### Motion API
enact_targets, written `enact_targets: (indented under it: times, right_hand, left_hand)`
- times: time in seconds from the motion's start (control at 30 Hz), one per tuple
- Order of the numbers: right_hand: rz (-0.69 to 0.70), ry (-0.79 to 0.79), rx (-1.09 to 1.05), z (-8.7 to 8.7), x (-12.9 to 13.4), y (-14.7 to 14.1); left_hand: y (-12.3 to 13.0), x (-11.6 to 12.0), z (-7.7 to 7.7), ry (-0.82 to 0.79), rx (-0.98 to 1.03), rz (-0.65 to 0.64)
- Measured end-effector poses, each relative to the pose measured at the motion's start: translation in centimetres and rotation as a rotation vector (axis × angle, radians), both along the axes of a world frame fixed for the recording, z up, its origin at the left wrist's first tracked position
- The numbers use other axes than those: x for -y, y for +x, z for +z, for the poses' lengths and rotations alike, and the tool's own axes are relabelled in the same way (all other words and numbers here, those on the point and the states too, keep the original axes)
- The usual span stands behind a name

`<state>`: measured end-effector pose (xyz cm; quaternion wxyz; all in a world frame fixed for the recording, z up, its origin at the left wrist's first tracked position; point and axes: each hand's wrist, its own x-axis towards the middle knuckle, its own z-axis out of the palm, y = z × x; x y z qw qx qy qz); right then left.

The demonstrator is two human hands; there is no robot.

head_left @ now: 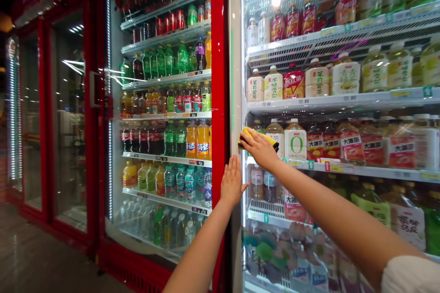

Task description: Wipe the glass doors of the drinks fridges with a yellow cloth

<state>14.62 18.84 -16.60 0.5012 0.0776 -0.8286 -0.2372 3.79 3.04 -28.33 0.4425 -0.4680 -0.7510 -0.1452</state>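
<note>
A large, white-shelved, brightly lit drinks cooler [323, 101] fills the right side, its shelves packed with bottles behind what appears to be glass. Beside it on the left stands a tall drinks cooler with a glossy red frame [220, 78]. Between the 2 runs a narrow, pale upright strip [235, 78], its long axis vertical.

The left hand [233, 184] lies flat, fingers extended upward and nearly together, against the strip's lower visible stretch; it grips nothing. The right hand [258, 147] reaches across from the right, fingers slightly bent over a soft yellow cloth with black edging [268, 138], keeping hold of it at the strip's right edge. The cloth slants from upper left to lower right beneath those fingers, just above and right of the left fingertips; the right hand is nearer, touching it.
</note>
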Motion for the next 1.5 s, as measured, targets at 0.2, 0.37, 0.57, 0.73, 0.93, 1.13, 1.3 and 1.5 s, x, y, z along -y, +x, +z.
enact_targets:
  times: [0.2,0.37,0.57,0.73,0.93,1.13,1.3,1.5]
  right_hand:
    - [0.059,0.160,0.136,-2.5,-0.2,0.3]
    - [0.011,0.021,0.068,-0.6,1.4,-2.0]
    - [0.068,0.175,0.156,-4.4,2.3,-2.9]
    - [0.022,0.138,0.121,-2.2,1.9,-2.8]
    - [0.033,0.123,0.042,-6.5,2.7,-3.0]
    - [0.081,0.217,0.142,-7.6,1.5,-1.4]
    - [0.003,0.090,0.050,-6.7,2.0,-1.0]
    - [0.040,0.151,0.067,-9.6,1.0,1.3]
  left_hand:
    - [0.5,0.3,-1.9,0.032,0.017,0.053]
    - [0.7,0.2,-2.8,0.050,0.010,0.124]
    - [0.9,0.8,-4.4,0.077,0.010,0.145]
    - [1.0,1.5,-5.0,0.052,0.037,0.118]
    - [1.4,1.9,-6.4,0.042,0.031,0.114]
    - [2.4,1.9,-7.3,0.002,0.048,0.074]
    - [2.6,1.1,-6.8,-0.034,0.047,0.028]
    - [2.3,2.1,-7.9,-0.170,0.033,-0.044]
